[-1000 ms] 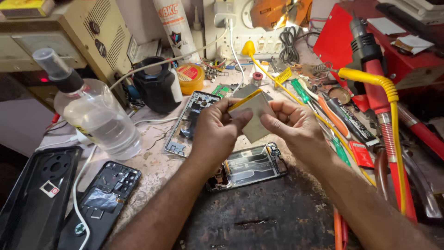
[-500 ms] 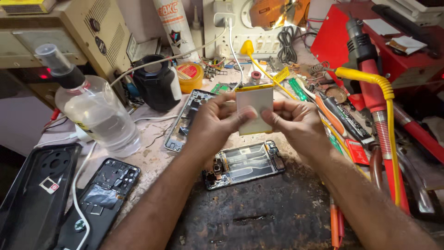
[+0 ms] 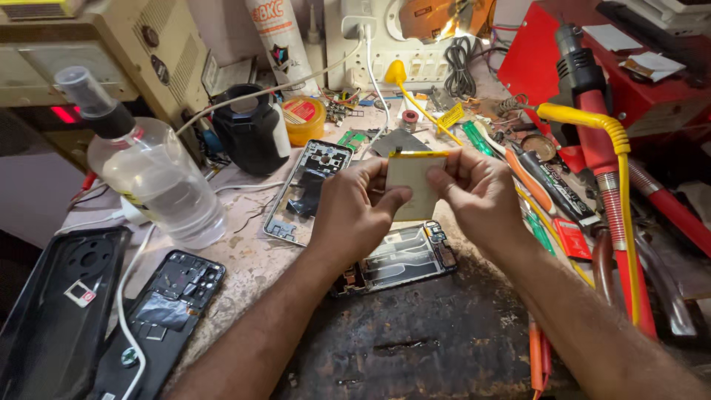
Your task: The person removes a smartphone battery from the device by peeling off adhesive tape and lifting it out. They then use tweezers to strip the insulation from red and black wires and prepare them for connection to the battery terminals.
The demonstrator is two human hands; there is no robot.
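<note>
The left hand (image 3: 355, 211) and right hand (image 3: 478, 196) both pinch a flat pale battery (image 3: 412, 185) with a yellow top edge, held upright above the bench; thumbs press its near face, fingers behind. Directly below lies an opened phone (image 3: 396, 259), its bay bare; a second phone frame (image 3: 307, 189) sits to the left, a clear spray bottle (image 3: 152, 174) beyond. This looks like inspecting the cell before seating; lowering it would need careful alignment with the bay.

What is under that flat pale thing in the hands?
Under the battery, held by the left hand and right hand, lies an opened phone on the bench. The hands cover its top edge.
</note>
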